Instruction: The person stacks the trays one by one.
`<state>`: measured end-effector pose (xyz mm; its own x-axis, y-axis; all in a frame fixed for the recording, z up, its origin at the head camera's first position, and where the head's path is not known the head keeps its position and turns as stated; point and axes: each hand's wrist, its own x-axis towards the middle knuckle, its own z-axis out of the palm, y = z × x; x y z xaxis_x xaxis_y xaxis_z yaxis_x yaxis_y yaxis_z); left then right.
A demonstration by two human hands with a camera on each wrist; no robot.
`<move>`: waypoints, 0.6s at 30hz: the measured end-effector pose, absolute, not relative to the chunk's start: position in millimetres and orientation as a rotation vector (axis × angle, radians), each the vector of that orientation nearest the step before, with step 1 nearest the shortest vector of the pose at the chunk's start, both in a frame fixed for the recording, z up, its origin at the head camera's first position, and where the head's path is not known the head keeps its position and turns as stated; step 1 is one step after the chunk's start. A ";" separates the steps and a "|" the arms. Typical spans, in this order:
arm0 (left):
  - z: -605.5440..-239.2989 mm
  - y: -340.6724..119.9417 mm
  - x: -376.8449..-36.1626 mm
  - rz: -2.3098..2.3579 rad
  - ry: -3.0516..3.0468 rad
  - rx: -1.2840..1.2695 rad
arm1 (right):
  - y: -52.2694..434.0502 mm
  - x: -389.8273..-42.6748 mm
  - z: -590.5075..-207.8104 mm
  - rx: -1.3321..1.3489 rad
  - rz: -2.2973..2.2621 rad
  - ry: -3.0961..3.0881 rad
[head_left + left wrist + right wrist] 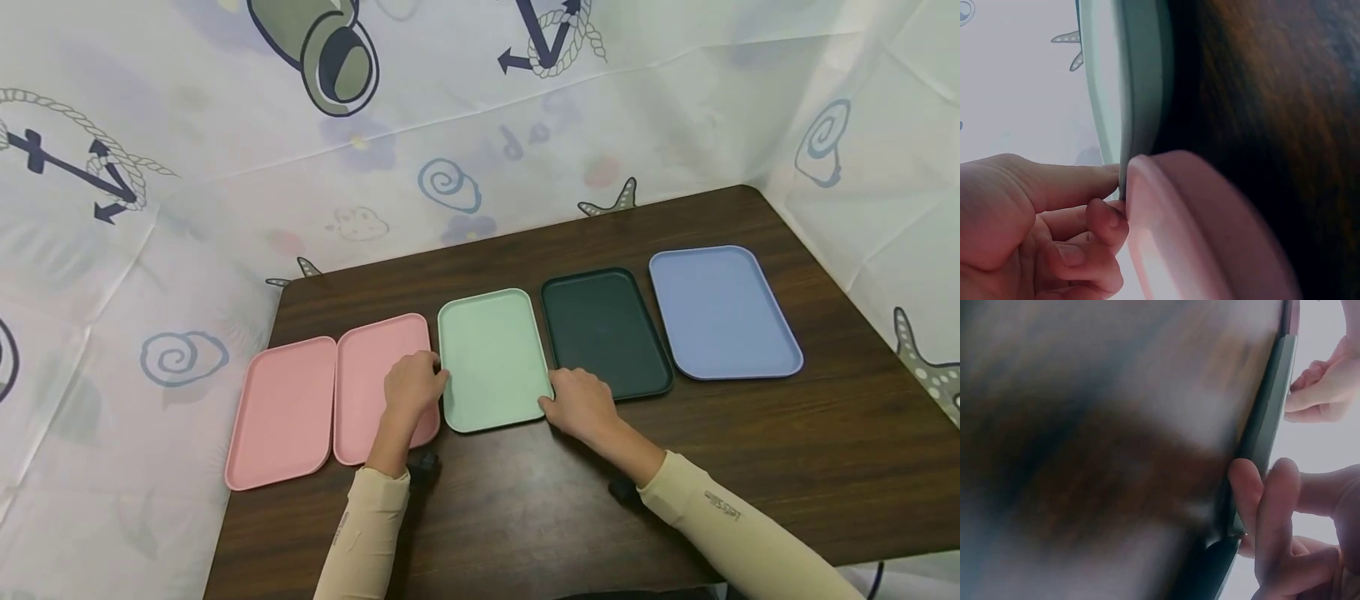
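Note:
A light green tray [495,358] lies in the middle of a row of trays in the head view. My left hand [411,382] reaches over a pink tray [378,358] and pinches the green tray's left rim. Close up in the left wrist view, the thumb of that hand [1047,219] is on the rim, with curled fingers beside the pink tray's corner [1179,206]. At the lower right corner, my right hand [581,404] grips the same tray, partly covering the dark green tray [607,333]. Some fingertips are hidden by the rims.
Another pink tray [281,412] sits at the far left, a blue tray [723,312] at the far right. All stand on a dark wooden table [510,508]. Printed white cloth [510,142] hangs behind and beside it.

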<state>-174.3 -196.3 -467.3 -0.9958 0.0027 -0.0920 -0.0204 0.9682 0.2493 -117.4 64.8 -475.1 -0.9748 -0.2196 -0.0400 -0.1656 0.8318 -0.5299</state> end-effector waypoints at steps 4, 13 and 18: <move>-469.3 -196.8 -174.5 0.404 3.031 -0.014 | 64.2 -117.7 -475.2 -0.291 -0.880 2.899; -472.2 -202.6 -178.1 0.489 3.046 0.009 | 63.8 -121.0 -478.6 -0.231 -0.978 2.821; -465.0 -204.6 -184.5 0.520 3.044 0.011 | 63.5 -129.3 -477.7 -0.222 -1.013 2.796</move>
